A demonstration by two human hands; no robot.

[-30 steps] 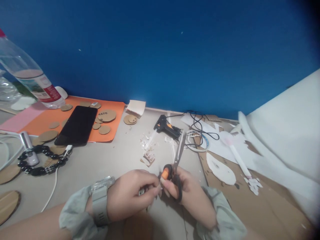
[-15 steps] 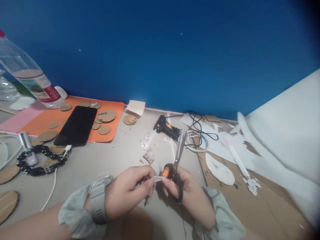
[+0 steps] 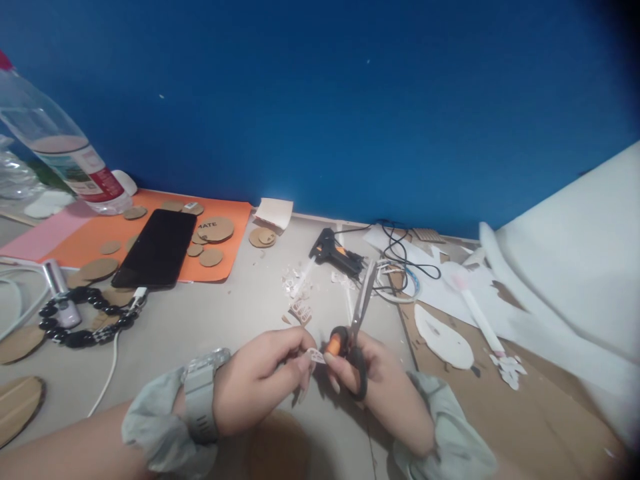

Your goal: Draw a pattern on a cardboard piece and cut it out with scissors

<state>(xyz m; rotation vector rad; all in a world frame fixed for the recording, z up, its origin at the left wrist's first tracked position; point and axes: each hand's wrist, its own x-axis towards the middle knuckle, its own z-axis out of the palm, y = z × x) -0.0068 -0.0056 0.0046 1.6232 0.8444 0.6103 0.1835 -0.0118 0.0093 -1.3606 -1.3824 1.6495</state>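
My left hand (image 3: 267, 377) pinches a small white paper piece with cut-out marks (image 3: 315, 355) between thumb and fingers. Close beside it, my right hand (image 3: 375, 373) is closed around the handles of a pair of scissors (image 3: 363, 300), whose blades point up and away with their edges together. The right thumb tip is at the edge of the paper piece; whether it also grips it I cannot tell. Just beyond both hands, several small patterned cut-outs (image 3: 301, 311) and white scraps lie on the table (image 3: 240, 303).
A black glue gun (image 3: 337, 253) with its cord lies behind the scissors. On the right are a cardboard sheet (image 3: 500, 413) and a white paper shape (image 3: 443, 337). A phone (image 3: 157, 249), cardboard discs (image 3: 216, 229), a bead bracelet (image 3: 77, 338) and a bottle (image 3: 75, 157) are on the left.
The small paper piece has turned, so its patterned face shows more. Both hands keep nearly the same place and hold. The whole view has shifted slightly.
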